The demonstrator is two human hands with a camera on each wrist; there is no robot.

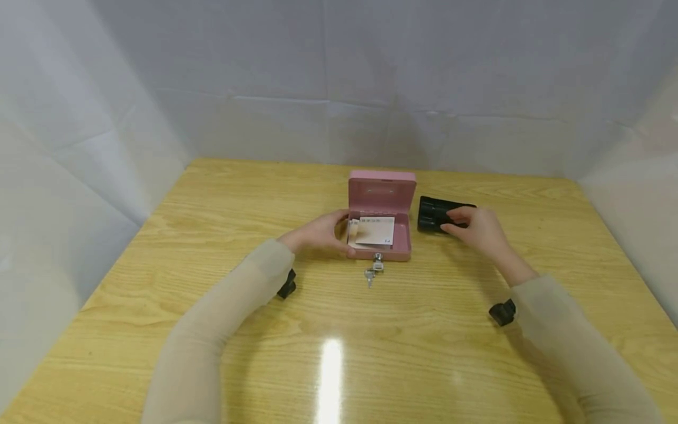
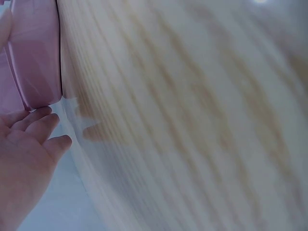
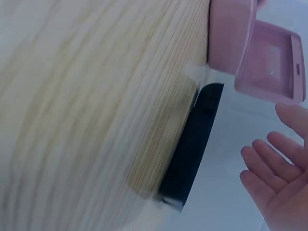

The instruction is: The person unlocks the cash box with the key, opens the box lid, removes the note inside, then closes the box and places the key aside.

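At centre of table: everything I handle sits here, listed big to small.
Table: light wood grain, with white sheeting along its far and side edges.
Pink box: lid standing open at 12 o'clock, paper slips lying inside.
Black tray: on the wood at 3 o'clock of the pink box, just beside it.
My left hand: at 9 o'clock of the pink box, fingers straight, resting against its side wall.
My right hand: fingers relaxed and spread, lying over the black tray's near edge; no curl around it shows.
Keys: hanging from the front lock at 6 o'clock.
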